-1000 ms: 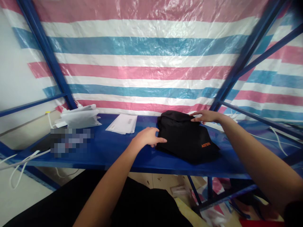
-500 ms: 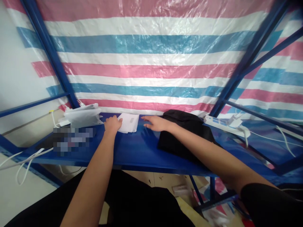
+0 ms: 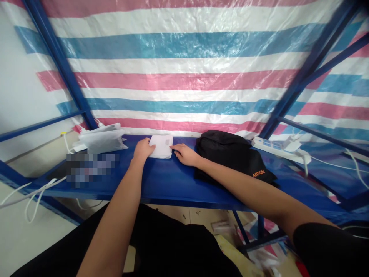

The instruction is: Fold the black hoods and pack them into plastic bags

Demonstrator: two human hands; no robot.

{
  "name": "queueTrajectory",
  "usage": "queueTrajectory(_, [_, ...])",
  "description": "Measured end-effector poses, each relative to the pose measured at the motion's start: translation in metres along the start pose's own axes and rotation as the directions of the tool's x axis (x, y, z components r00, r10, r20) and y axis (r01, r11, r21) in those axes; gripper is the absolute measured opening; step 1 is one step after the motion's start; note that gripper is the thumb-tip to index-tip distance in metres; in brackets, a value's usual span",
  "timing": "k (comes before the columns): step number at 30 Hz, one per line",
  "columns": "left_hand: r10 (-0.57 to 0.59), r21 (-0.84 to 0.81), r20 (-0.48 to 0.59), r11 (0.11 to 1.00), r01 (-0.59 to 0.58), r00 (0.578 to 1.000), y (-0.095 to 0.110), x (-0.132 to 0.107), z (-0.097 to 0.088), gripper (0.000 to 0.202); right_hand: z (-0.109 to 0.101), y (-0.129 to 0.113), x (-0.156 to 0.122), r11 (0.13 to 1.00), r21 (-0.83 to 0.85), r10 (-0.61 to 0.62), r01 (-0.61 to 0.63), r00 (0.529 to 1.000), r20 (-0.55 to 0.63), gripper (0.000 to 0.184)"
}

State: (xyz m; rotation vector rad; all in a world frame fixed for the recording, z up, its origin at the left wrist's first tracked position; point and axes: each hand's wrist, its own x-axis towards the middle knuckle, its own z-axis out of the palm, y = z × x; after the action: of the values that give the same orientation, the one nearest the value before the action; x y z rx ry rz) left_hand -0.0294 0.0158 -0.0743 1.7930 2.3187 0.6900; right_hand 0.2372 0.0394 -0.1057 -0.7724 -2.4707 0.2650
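A small stack of white paper (image 3: pixel 160 147) with a grey printed mark lies flat on the blue tabletop (image 3: pixel 170 181). My left hand (image 3: pixel 143 149) grips its left edge, thumb on top and the other fingers curled along the side. At the stack's right edge, my right hand (image 3: pixel 186 154) touches it with an outstretched index finger while the remaining fingers bend loosely. Just right of that hand sits a folded black cloth item (image 3: pixel 230 154) with orange lettering; my right forearm crosses in front of it.
White translucent bags (image 3: pixel 102 140) stand at the back left, beside white cables (image 3: pixel 31 207). A white power strip (image 3: pixel 278 149) with a plugged-in adapter lies at the right. Blue metal posts (image 3: pixel 54 57) frame a striped plastic sheet (image 3: pixel 184 77) behind the table.
My right hand has moved in to the paper's right edge, its fingers more bent. The stack's loose edges look more even. The view has shifted slightly, baring the orange lettering.
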Motion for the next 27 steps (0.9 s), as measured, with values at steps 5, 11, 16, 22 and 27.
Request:
queueTrajectory(5, [-0.037,-0.039,-0.204,0.999,0.029,0.978,-0.006,-0.003,-0.003,0.049,0.001,0.003,-0.001,1.000,0.023,-0.015,0.015,1.000,-0.006,0.052])
queueTrajectory(11, [-0.173,-0.101,-0.467,0.985,0.141,0.867,-0.028,-0.010,-0.024,0.063,-0.001,0.001,-0.001,1.000,0.020,0.012,-0.012,1.000,0.008,0.053])
queueTrajectory(16, [-0.257,-0.071,-0.406,0.966,0.250,0.877,-0.040,-0.004,-0.029,0.055,-0.002,0.000,-0.002,1.000,0.027,0.011,-0.011,1.000,0.002,0.051])
queueTrajectory(22, [-0.270,-0.104,-0.420,0.963,0.250,0.866,-0.040,-0.001,-0.021,0.064,-0.002,0.000,-0.002,0.999,0.035,0.034,-0.034,0.999,0.005,0.050])
queueTrajectory(27, [-0.186,-0.152,-0.554,0.981,0.121,0.812,-0.027,-0.011,-0.033,0.058,-0.003,-0.002,-0.002,0.997,0.057,0.050,-0.049,0.999,-0.007,0.048])
